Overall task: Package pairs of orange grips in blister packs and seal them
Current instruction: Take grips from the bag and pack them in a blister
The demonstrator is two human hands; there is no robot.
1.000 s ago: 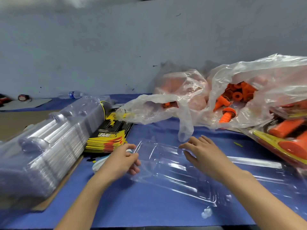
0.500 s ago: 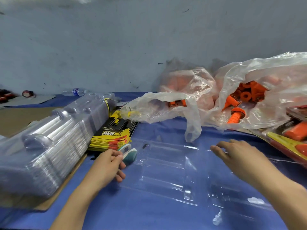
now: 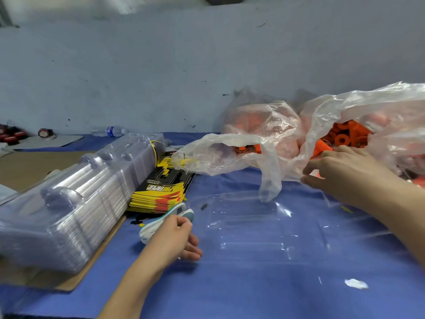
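Likely light and rubbery, the orange grips [image 3: 342, 134] at the frame's right are best taken mid-barrel by the spread, empty right hand [image 3: 342, 171]; what the curled left hand [image 3: 174, 238] holds cannot be told.

On the blue cloth-covered table [image 3: 230, 293], a stack of clear plastic blister shells [image 3: 76, 203] lies at the left, with a pile of yellow-and-black printed cards [image 3: 161, 192] just right of it. A small white-and-teal handheld device [image 3: 177, 211] lies before the cards. An open clear plastic blister pack [image 3: 253, 229] lies flat in the middle, and behind it to the right sit thin translucent plastic bags [image 3: 379, 107] holding orange rubber grips [image 3: 345, 134].
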